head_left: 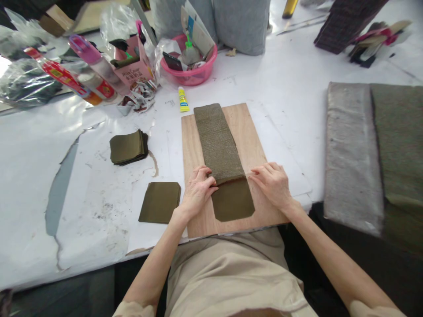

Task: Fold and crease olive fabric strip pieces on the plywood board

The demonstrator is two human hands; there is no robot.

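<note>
A long olive-brown knitted fabric strip [218,141] lies lengthwise on a wooden board [249,127]. Its near end meets a smooth olive panel [234,200] with cut corners, which lies flat on the board. My left hand [198,187] is closed on the strip's left edge at that join, thumb and fingers pinched together. On the opposite side, my right hand [272,182] has its fingertips pinched close beside the strip's right corner; what they hold, if anything, is too small to make out.
Left of the board lie a few smooth olive panels [159,202] and a thicker stack [127,147]. Behind are a yellow glue tube [183,100], a pink basket [191,78] and several bottles [94,61]. Folded grey-and-olive fabric [350,154] hangs over the table's right edge.
</note>
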